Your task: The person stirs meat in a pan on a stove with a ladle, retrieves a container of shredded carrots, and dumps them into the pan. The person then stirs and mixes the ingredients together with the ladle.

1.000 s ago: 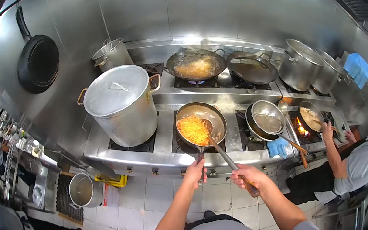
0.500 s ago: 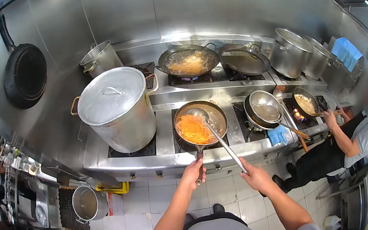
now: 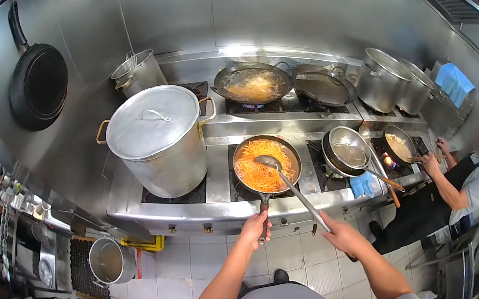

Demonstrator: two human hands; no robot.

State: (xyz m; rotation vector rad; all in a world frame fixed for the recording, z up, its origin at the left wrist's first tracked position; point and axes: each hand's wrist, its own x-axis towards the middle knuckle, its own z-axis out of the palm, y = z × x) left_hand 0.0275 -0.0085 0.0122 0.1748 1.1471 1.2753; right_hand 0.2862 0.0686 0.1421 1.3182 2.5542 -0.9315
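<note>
My left hand [image 3: 256,228] is closed around the handle of a frying pan [image 3: 298,169] on the front burner. Shredded carrot [image 3: 255,175] is spread over most of the pan's base. In my right hand [image 3: 343,234] I grip the long metal handle of a ladle [image 3: 296,193]. The ladle's bowl rests among the carrot shreds, near the middle of the pan.
A lidded stockpot [image 3: 161,160] stands left of the pan. Behind it, a wok [image 3: 251,83] holds bubbling oil. To the right are a strainer [image 3: 348,145] over a pan and a blue cloth [image 3: 362,185]. A co-worker [image 3: 459,186] tends another pan [image 3: 399,145] over flame.
The carrot has gone from a heap on the pan's left to a spread across it. The ladle's bowl has moved down into the carrot. The co-worker has shifted slightly.
</note>
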